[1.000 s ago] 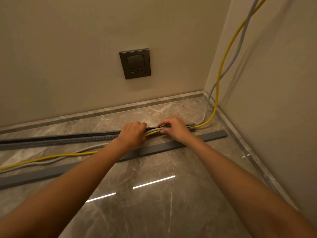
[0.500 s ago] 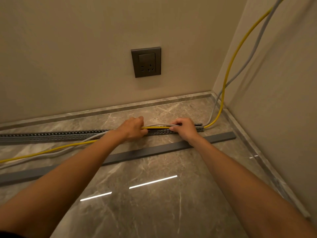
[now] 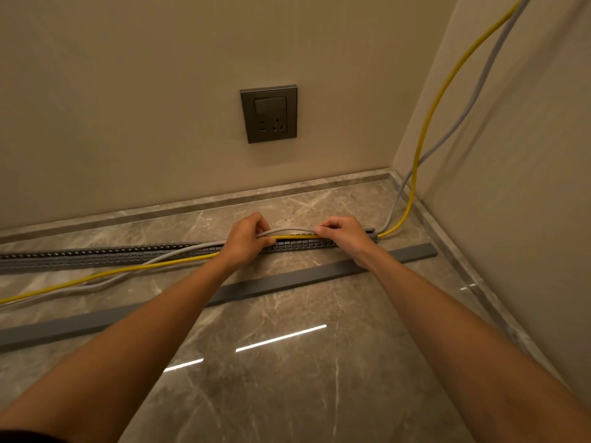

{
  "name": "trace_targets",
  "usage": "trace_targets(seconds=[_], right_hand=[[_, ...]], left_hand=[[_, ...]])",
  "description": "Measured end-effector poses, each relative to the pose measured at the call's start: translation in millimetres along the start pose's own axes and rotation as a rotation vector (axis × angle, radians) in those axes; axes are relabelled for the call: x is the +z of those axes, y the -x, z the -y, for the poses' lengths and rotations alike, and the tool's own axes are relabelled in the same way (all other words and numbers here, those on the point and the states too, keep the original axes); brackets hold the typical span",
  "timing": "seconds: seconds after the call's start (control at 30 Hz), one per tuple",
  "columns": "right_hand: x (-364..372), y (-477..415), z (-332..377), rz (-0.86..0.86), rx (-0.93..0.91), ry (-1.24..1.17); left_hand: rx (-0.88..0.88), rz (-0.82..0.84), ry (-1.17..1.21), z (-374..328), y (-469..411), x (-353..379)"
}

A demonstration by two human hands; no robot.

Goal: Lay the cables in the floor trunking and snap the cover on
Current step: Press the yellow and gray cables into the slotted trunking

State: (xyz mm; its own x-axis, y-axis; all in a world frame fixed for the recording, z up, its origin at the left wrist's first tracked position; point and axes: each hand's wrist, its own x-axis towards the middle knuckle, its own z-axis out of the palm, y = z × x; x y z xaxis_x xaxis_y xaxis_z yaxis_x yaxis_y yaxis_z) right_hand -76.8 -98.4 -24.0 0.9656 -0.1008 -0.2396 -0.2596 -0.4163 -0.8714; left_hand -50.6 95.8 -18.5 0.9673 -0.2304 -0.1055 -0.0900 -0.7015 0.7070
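Since a second ago the left hand [image 3: 246, 239] and right hand [image 3: 343, 233] have drawn apart along the trunking [image 3: 96, 255]. It lies on the floor [image 3: 287, 394], its loose cover [image 3: 287, 280] flat just beside it. Yellow cable [image 3: 128, 269] and grey cable [image 3: 287, 229] sit in the channel only at the right end; leftward they trail over the floor. Each hand pinches them above the channel. Light and springy, they likely want close grips, pressed down in short stretches.

Beige walls [image 3: 128, 91] meet at a corner above glossy marble floor [image 3: 287, 394], with a dark socket [image 3: 269, 114].
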Motion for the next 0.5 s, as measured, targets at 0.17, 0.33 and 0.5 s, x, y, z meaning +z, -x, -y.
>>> trace_targets(seconds=[0.17, 0.33, 0.5], right_hand=[[5.0, 0.8, 0.6, -0.062, -0.03, 0.054], [7.5, -1.2, -0.4, -0.1, -0.026, 0.088], [9.6, -6.6, 2.6, -0.116, 0.034, 0.104]], left_hand=[[0.062, -0.056, -0.055, 1.9, 2.3, 5.9], [0.138, -0.015, -0.235, 1.3, 0.5, 2.3], [0.236, -0.005, -0.364, -9.9, 1.0, 8.7]])
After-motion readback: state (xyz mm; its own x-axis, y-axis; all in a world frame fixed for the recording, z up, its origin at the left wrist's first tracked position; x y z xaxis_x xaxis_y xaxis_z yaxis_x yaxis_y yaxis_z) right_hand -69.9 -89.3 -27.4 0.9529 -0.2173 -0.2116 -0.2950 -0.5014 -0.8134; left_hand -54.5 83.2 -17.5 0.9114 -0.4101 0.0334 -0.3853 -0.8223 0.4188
